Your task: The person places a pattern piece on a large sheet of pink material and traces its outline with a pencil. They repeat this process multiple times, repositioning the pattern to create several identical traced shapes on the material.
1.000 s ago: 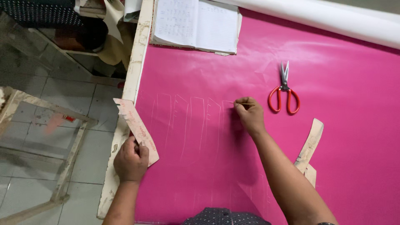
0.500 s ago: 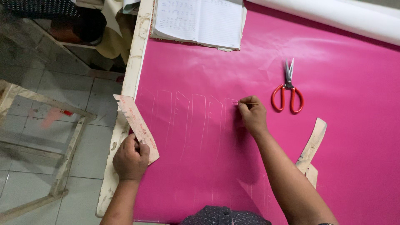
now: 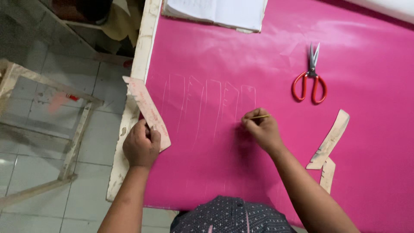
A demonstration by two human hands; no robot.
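Pinching thin yellow marker between closed fingers, right hand rests on pink sheet near middle of table, just below row of pale drawn outlines. Left hand closed around cardboard pattern strip at table's left edge. Red-handled scissors lie toward right side, well apart. Two more cardboard pieces near right. Open notebook at far edge.

Bright pink sheet with pale chalk outlines, red-handled scissors, beige template, white notebook
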